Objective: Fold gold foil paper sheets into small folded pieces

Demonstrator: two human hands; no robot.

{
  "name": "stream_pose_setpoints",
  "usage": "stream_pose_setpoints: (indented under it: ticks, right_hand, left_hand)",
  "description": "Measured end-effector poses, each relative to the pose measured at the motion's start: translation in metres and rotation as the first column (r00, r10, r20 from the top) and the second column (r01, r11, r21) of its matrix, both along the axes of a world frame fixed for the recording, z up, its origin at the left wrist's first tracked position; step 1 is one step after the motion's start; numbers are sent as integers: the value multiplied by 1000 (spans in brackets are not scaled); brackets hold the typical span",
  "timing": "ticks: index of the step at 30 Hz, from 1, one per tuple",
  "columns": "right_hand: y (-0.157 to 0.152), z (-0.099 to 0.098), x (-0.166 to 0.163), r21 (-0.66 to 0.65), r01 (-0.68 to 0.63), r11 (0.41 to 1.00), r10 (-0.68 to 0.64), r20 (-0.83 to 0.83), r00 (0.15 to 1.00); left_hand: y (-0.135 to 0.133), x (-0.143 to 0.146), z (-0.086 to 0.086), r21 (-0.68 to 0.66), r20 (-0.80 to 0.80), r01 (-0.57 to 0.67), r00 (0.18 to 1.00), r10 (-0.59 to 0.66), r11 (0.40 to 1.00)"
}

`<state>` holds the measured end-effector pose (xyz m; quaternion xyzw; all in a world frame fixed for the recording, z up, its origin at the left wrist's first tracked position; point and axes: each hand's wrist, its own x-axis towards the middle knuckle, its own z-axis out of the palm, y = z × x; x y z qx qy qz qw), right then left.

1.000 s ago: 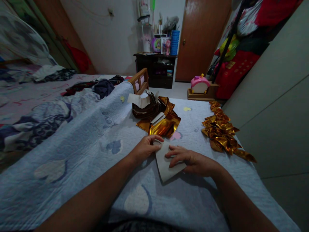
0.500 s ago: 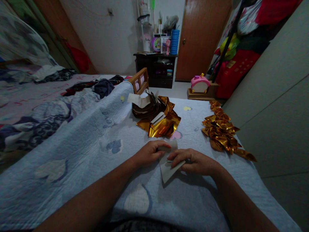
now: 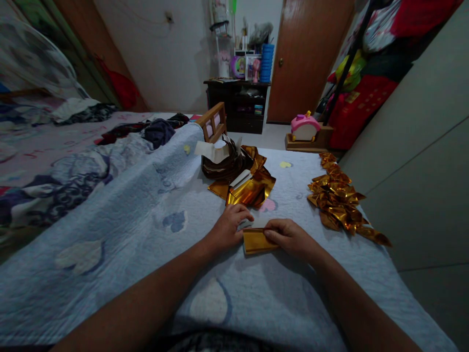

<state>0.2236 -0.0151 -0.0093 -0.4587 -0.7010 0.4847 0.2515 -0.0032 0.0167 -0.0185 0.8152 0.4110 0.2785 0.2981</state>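
Observation:
A folded strip of gold paper (image 3: 258,242) lies just above the quilt in front of me, its gold face up. My right hand (image 3: 287,235) pinches its right end between thumb and fingers. At the left end, my left hand (image 3: 234,225) has its thumb by the paper's edge and its fingers curved and apart; a pale patch shows between them, and I cannot tell if it is paper. Beyond my hands are loose gold foil sheets (image 3: 252,190) against a dark brown bundle of paper (image 3: 223,166). Folded gold foil pieces (image 3: 337,195) are heaped to the right.
The pale blue quilt (image 3: 146,264) covers the surface under my hands. A small wooden rail (image 3: 214,122) rises at its far edge. On the left is a bed with rumpled clothes (image 3: 157,132); a pale cabinet side (image 3: 421,171) stands close on the right.
The paper showed its pale side and was partly folded; now it is a narrow strip with gold showing. My left fingers have lifted off its middle, while my right hand grips the right end.

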Motion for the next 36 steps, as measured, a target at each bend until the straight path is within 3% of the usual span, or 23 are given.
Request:
stream_pose_setpoints:
  ticks: [3,7,13,19,26,36]
  right_hand:
    - [0,1,-7,67,86,994,-93,99,991]
    - [-1,4,-14,134,151,979,-173,169,970]
    - [-3,1,-17,188,218,958,-257,218,942]
    - [-4,-2,-14,246,261,933,-329,292,898]
    - [-1,-8,-13,313,211,926,-340,449,827]
    - [-5,-2,-16,343,151,927,-321,518,793]
  left_hand:
    - [0,-1,5,-168,105,-49,992,67,985]
    - [-2,-2,12,-315,184,0,981,62,949]
    - [-4,2,11,-193,15,-4,1000,7,981]
    - [-4,5,8,-104,-116,-74,991,62,992]
    - [-4,7,0,21,-232,-151,961,152,988]
    - [0,8,2,-44,-246,-135,962,120,990]
